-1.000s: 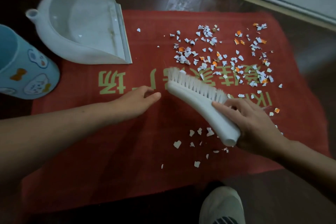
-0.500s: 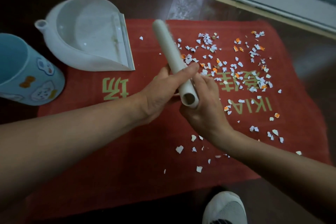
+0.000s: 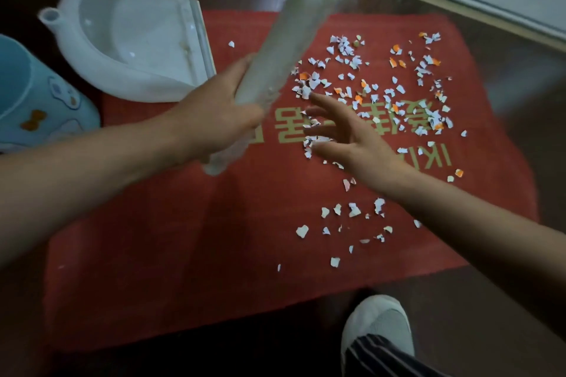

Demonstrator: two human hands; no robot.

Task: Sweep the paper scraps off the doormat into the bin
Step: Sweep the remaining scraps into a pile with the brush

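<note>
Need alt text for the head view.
A left hand grips a blurred white brush raised over a red doormat strewn with paper scraps; the right hand hovers open beside it. A white dustpan and blue bin sit at the left.

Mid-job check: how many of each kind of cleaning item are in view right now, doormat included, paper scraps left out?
brush: 1
dustpan: 1
bin: 1
doormat: 1
Total: 4

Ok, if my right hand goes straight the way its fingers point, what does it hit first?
Probably the brush in your left hand; the open right hand points straight at it, though height is unclear.
</note>
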